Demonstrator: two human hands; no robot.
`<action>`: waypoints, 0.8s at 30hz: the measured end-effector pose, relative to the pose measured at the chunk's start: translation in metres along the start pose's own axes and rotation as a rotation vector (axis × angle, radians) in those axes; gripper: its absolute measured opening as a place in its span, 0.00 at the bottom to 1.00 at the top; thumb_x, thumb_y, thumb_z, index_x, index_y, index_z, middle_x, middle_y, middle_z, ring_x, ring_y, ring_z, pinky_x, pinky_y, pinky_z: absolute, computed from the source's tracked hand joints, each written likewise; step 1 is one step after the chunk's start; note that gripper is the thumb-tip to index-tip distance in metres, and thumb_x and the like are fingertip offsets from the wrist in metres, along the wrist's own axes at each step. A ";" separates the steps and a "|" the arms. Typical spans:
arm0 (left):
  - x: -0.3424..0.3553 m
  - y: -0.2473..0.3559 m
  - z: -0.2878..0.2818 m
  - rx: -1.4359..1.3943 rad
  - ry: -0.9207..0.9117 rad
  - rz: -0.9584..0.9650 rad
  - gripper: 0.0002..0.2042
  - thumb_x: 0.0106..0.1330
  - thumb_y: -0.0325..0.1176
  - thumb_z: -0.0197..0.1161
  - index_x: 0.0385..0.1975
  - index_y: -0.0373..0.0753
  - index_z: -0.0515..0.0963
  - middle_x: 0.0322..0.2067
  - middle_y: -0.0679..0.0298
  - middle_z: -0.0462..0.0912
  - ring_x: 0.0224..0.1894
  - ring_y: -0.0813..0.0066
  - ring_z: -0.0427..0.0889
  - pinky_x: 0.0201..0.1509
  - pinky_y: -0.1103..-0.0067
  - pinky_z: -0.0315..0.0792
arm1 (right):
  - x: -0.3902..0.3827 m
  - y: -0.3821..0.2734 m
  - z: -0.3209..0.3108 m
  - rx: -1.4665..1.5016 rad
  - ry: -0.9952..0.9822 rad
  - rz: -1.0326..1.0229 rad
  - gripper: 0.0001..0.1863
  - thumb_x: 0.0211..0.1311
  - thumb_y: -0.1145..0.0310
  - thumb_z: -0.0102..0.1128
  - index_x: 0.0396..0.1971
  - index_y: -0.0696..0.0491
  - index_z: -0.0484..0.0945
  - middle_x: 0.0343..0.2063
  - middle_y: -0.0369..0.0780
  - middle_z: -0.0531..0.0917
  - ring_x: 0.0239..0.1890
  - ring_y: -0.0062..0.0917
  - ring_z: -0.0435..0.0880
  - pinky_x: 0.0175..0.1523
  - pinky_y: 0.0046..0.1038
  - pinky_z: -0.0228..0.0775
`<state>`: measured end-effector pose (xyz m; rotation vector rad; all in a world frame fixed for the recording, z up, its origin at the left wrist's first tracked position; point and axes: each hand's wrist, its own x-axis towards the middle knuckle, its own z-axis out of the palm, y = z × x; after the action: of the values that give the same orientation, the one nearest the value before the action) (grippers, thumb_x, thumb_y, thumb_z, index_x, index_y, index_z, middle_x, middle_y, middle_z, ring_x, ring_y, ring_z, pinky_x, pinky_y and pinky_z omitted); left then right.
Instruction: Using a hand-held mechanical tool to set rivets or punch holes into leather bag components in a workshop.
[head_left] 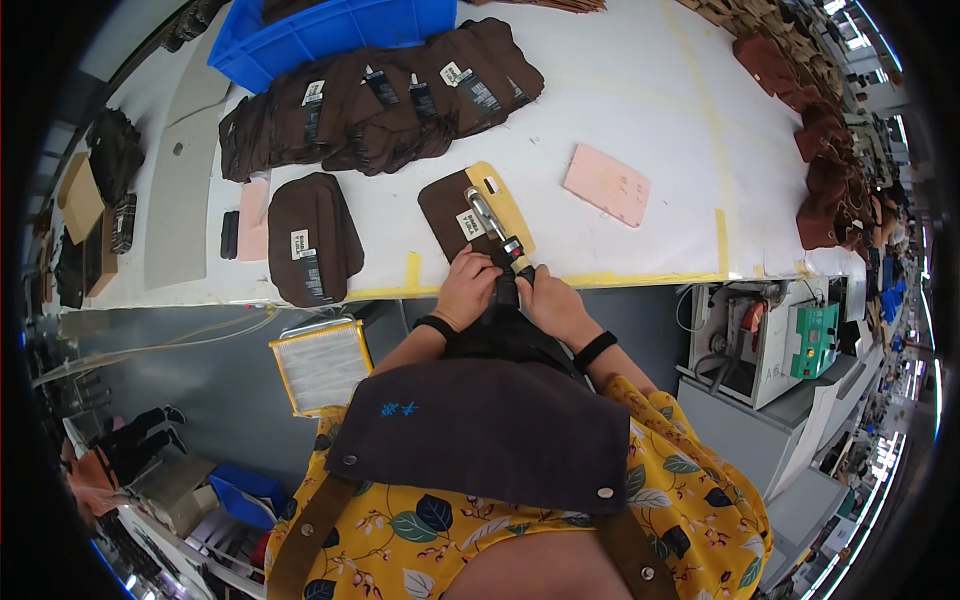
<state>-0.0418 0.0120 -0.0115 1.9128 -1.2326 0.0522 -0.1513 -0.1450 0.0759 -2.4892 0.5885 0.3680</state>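
Note:
Flat at the table's near edge lies a dark brown fabric piece with a white label, partly covered by a yellow template. Across both slants a slim silver tool, pen-like, with a black and red band and a pale lower end. My left hand has its fingers curled onto the near edge of the brown piece, left of the tool. My right hand is closed at the tool's lower end, thumb up against it; its other fingers are hidden. Something dark shows between my hands, its kind unclear.
More labelled brown pieces lie stacked to the left, with a long row behind them. A blue crate stands at the back. Pink card lies to the right; dark red pieces line the far right edge.

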 end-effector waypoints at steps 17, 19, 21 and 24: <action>0.001 0.000 -0.001 -0.003 0.010 -0.002 0.12 0.51 0.22 0.65 0.36 0.40 0.80 0.37 0.61 0.76 0.49 0.61 0.77 0.68 0.58 0.65 | -0.019 0.016 -0.002 -0.028 -0.001 -0.010 0.23 0.73 0.52 0.47 0.37 0.62 0.69 0.24 0.54 0.82 0.30 0.53 0.83 0.36 0.48 0.75; 0.002 0.001 -0.001 -0.005 0.007 -0.005 0.12 0.51 0.21 0.64 0.36 0.40 0.80 0.37 0.61 0.76 0.49 0.61 0.77 0.68 0.58 0.65 | -0.052 0.025 -0.007 -0.032 -0.046 0.033 0.23 0.73 0.52 0.47 0.37 0.61 0.68 0.23 0.54 0.82 0.30 0.53 0.82 0.36 0.48 0.75; 0.001 0.000 0.000 -0.008 0.015 -0.005 0.12 0.51 0.21 0.64 0.36 0.40 0.80 0.37 0.61 0.76 0.49 0.61 0.77 0.67 0.58 0.65 | -0.077 0.030 -0.012 -0.033 -0.088 0.076 0.22 0.73 0.52 0.47 0.37 0.60 0.68 0.23 0.54 0.82 0.29 0.53 0.82 0.35 0.48 0.75; 0.000 0.001 0.000 -0.012 0.019 -0.008 0.12 0.51 0.21 0.64 0.36 0.40 0.80 0.36 0.61 0.76 0.49 0.61 0.77 0.67 0.58 0.65 | -0.092 0.033 -0.013 -0.061 -0.132 0.146 0.21 0.73 0.52 0.47 0.36 0.60 0.67 0.22 0.53 0.81 0.29 0.53 0.82 0.34 0.48 0.75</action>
<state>-0.0423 0.0116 -0.0115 1.9028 -1.2106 0.0589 -0.2450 -0.1472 0.1062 -2.4635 0.7159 0.6091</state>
